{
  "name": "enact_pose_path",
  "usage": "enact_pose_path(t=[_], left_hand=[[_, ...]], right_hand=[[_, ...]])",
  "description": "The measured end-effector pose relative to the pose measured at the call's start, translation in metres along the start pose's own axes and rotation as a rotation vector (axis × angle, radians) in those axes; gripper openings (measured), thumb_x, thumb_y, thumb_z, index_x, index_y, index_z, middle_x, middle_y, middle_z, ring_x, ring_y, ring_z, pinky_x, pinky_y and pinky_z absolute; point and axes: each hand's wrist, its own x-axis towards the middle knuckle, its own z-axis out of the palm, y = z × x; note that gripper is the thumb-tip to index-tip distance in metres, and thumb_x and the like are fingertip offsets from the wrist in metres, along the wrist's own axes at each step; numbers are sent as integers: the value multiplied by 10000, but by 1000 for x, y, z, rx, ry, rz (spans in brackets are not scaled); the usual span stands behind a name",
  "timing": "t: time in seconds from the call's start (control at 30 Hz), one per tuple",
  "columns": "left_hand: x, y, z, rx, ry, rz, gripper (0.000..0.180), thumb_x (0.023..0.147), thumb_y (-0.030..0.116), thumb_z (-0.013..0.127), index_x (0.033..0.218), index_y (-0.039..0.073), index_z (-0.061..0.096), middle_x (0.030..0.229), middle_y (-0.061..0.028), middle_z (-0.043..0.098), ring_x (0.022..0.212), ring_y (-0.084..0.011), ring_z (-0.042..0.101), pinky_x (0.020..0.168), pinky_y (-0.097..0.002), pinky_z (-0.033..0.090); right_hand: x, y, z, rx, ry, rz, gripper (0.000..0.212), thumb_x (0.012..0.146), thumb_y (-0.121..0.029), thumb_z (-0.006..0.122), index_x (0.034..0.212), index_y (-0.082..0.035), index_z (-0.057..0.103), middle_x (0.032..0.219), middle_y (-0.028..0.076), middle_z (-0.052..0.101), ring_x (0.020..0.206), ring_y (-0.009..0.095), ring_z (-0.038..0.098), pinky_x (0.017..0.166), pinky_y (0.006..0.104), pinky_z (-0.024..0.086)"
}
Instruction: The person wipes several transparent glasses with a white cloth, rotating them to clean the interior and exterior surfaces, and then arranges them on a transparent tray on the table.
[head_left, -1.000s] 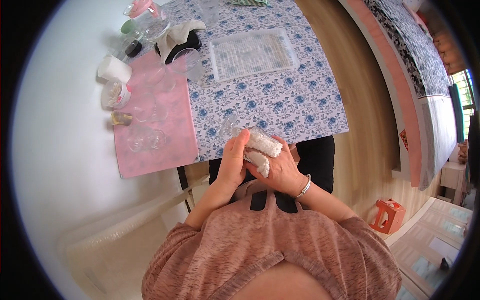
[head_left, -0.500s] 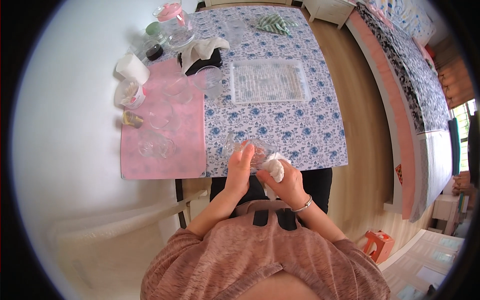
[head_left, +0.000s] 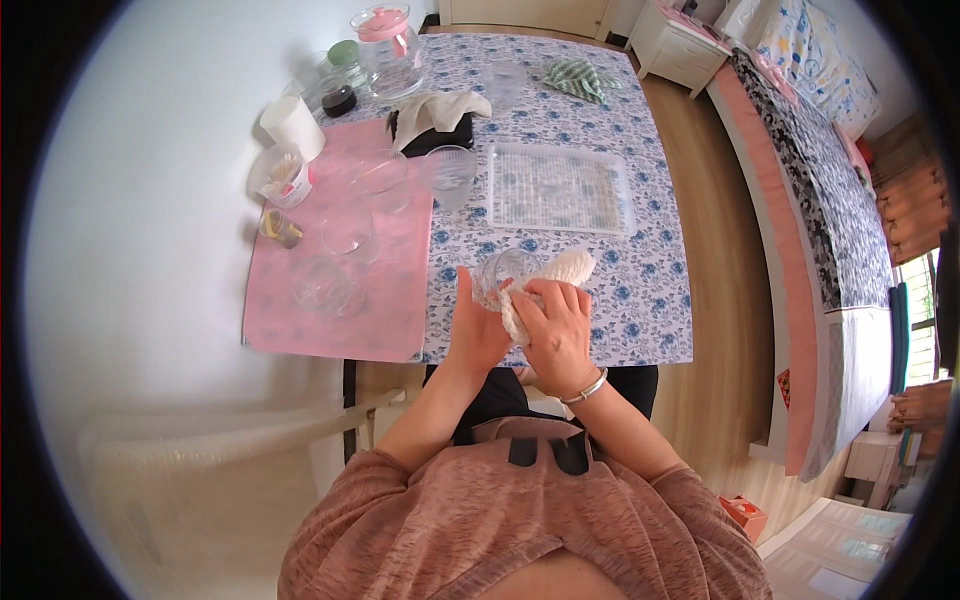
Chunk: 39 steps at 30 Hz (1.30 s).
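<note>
A clear glass [head_left: 505,266] is in my left hand [head_left: 478,328], near the front edge of the table. The palm and thumb of that hand lie along the glass's left and near sides. My right hand [head_left: 557,332] is closed on a white cloth [head_left: 570,267] and presses it against the glass's right side. One end of the cloth sticks out beyond the knuckles; another part hangs between the two hands. The cloth and fingers hide the lower part of the glass.
Several clear glasses stand on a pink mat [head_left: 390,325] at left. Behind are a white paper roll [head_left: 293,128], a cotton-swab tub [head_left: 282,178], a black box [head_left: 440,138] under a beige cloth, a pink-lidded jar [head_left: 388,55], a clear plastic tray [head_left: 560,188] and a green checked cloth [head_left: 582,80].
The glass has turned from lying sideways to pointing away from me. My right hand has moved up along it, and the white cloth is spread out more. The whole view has shifted slightly.
</note>
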Motion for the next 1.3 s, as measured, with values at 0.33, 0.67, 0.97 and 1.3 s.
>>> enact_pose_path(t=[0.33,0.67,0.97,1.3], left_hand=[[7,24,-10,665,-92,186,670,883,545,171,1233,-2,337,1227,-144,424,1146,-238,404,978,-366,299],[6,36,1,835,-64,420,421,891,227,452,1196,-9,285,1203,-143,433,1055,-221,484,905,-347,383],[14,47,-6,-75,85,141,666,862,523,342,1242,-20,275,1208,-179,418,1112,-281,437,902,-399,392],[14,45,-15,-15,187,171,813,807,662,209,1215,-29,339,1207,-164,426,1094,-285,417,901,-411,383]], right_hand=[[32,4,26,-135,8,-211,220,676,-108,537,895,-106,542,896,31,485,874,193,480,792,362,338],[53,-2,37,-26,-7,-223,263,651,-67,576,909,-114,591,908,37,520,888,211,501,799,363,343],[52,1,40,157,97,-90,306,634,-75,616,939,-104,600,919,41,540,865,224,503,733,337,370],[-14,35,24,-28,-1,115,306,635,-13,564,915,-132,601,910,38,535,875,224,497,730,347,352]])
